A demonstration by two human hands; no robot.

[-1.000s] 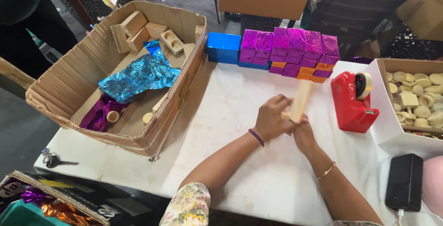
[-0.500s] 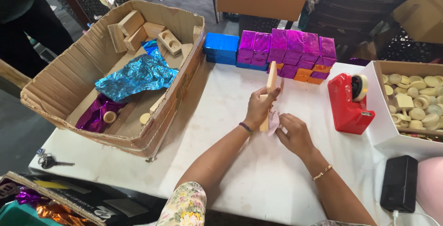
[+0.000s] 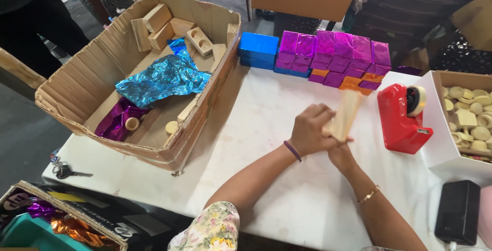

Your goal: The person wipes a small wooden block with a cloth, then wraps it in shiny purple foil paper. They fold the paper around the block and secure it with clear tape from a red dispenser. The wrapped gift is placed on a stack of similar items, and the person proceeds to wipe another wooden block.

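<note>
One white tabletop point(image 3: 266, 128) carries everything; one large cardboard box point(image 3: 77, 92) sits at its left, holding about five plain wooden blocks point(image 3: 169, 28) at the far end, one crumpled blue foil sheet point(image 3: 163, 81), one purple foil sheet point(image 3: 117, 120) and two small wooden discs point(image 3: 132, 124); along the far edge stands one row of foil-wrapped blocks point(image 3: 333, 58), roughly a dozen purple, two blue and two orange, though the stacking hides an exact count; one white box of wooden pieces point(image 3: 469, 115) stands at the right, too many to count; one red tape dispenser point(image 3: 402, 120) is just beside it; one black device point(image 3: 457, 211) lies nearer; both hands meet mid-tabletop, the left hand point(image 3: 310, 130) in a closed grip on one wooden plank point(image 3: 346, 113), tilted upright; the right hand point(image 3: 342, 151) sits under it, its grip hidden, so I cannot tell.
</note>
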